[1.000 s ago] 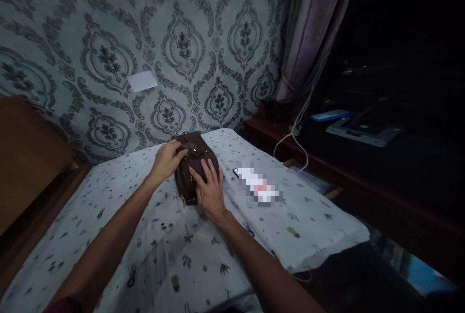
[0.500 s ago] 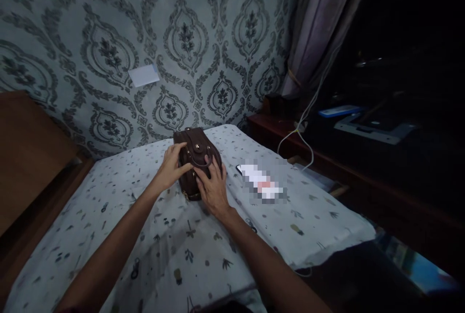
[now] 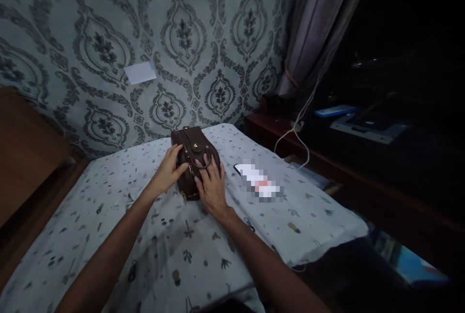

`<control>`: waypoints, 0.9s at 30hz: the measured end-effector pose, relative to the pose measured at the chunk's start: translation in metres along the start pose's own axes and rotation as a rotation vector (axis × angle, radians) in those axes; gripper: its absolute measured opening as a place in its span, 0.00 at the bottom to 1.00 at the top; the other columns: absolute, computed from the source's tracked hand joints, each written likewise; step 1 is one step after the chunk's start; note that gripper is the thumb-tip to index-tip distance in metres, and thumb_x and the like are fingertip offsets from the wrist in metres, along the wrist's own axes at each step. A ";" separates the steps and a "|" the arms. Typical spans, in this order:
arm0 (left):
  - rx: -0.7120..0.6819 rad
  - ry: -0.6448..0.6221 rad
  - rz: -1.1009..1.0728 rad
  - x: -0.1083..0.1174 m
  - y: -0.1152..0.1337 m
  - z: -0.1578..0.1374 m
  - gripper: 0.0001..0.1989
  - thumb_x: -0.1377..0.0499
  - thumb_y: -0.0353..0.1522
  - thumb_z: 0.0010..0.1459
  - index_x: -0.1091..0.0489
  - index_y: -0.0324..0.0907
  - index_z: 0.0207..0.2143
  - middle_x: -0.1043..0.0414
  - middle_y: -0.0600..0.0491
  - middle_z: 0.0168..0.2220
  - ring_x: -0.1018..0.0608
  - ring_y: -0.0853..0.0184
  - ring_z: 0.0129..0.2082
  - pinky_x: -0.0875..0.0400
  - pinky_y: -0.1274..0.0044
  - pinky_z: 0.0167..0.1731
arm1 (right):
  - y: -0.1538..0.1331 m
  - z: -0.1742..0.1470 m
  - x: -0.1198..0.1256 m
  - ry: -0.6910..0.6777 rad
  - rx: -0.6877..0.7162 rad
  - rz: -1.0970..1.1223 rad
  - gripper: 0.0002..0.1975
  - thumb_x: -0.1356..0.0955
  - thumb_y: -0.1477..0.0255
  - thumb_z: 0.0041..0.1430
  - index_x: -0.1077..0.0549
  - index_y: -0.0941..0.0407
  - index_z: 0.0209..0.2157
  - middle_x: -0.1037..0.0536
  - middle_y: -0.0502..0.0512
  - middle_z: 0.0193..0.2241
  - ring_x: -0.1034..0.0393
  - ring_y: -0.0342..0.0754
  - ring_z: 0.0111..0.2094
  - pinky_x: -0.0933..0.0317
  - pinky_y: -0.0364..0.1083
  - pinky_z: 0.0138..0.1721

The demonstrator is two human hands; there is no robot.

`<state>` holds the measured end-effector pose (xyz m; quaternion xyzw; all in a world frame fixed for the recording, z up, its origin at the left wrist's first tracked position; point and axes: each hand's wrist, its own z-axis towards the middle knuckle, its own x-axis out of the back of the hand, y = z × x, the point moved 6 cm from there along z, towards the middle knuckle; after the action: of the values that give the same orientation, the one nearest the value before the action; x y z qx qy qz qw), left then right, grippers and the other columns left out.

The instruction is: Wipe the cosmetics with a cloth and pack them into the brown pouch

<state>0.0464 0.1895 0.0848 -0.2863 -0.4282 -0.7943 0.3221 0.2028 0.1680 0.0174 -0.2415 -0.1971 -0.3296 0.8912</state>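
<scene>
A dark brown handbag (image 3: 192, 139) lies on the bed's patterned white sheet (image 3: 145, 250), with a curved handle, metal studs and a round gold-coloured clasp on its upper face. My left hand (image 3: 167, 170) rests against the bag's left side, its thumb apart from the fingers. Flat over the near right part of the bag is my right hand (image 3: 212, 189), fingers spread and touching the handle area. Neither hand is closed around the bag. To the right of my right hand lies a phone (image 3: 250, 172) with its screen lit and blurred out.
A wallpapered wall (image 3: 214, 37) with a small white card (image 3: 140, 72) stands behind the bed. On the right, a white cable (image 3: 307, 109) hangs by a curtain (image 3: 308, 27) and a dark reddish ledge (image 3: 261, 124). A brown wooden panel (image 3: 29, 153) borders the left.
The view has shifted slightly. My right hand's fingers have spread a little wider and lie flatter on the handbag. My left hand stays at its left side; the bag has hardly moved.
</scene>
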 end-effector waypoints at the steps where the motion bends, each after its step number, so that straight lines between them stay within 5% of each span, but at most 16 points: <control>1: -0.011 0.002 0.022 0.002 0.005 0.000 0.31 0.43 0.39 0.62 0.43 0.43 0.66 0.39 0.40 0.65 0.35 0.54 0.65 0.37 0.59 0.63 | 0.000 -0.001 0.004 0.035 -0.003 0.020 0.23 0.41 0.71 0.70 0.40 0.56 0.65 0.39 0.65 0.66 0.51 0.58 0.69 0.51 0.64 0.65; 5: -0.101 0.004 0.136 0.007 0.029 0.003 0.27 0.43 0.36 0.63 0.38 0.43 0.64 0.36 0.42 0.64 0.37 0.54 0.66 0.43 0.58 0.66 | 0.004 -0.008 0.022 0.212 -0.078 0.115 0.15 0.37 0.70 0.67 0.33 0.56 0.54 0.31 0.66 0.55 0.39 0.58 0.59 0.42 0.61 0.58; 10: -0.154 0.061 0.171 0.007 0.048 0.015 0.11 0.46 0.34 0.65 0.26 0.43 0.46 0.24 0.46 0.51 0.28 0.56 0.58 0.36 0.62 0.61 | 0.014 -0.010 0.024 0.255 -0.234 0.264 0.04 0.35 0.70 0.66 0.31 0.55 0.39 0.29 0.57 0.38 0.34 0.53 0.42 0.36 0.54 0.45; 16: -0.096 0.129 0.151 0.007 0.048 0.028 0.10 0.48 0.34 0.66 0.28 0.42 0.36 0.26 0.50 0.36 0.25 0.61 0.39 0.30 0.70 0.43 | 0.030 -0.010 0.010 0.215 -0.399 0.480 0.06 0.32 0.66 0.64 0.31 0.54 0.37 0.31 0.52 0.35 0.37 0.46 0.31 0.36 0.46 0.34; 27: -0.120 0.168 0.111 0.003 0.046 0.031 0.10 0.47 0.35 0.66 0.29 0.41 0.36 0.29 0.49 0.37 0.26 0.60 0.40 0.32 0.70 0.42 | 0.029 -0.005 0.010 0.228 -0.275 0.456 0.04 0.32 0.69 0.65 0.30 0.54 0.38 0.30 0.52 0.35 0.34 0.46 0.32 0.34 0.47 0.36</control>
<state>0.0855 0.1959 0.1244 -0.2608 -0.3351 -0.8206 0.3825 0.2301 0.1799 0.0098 -0.3596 0.0105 -0.1697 0.9175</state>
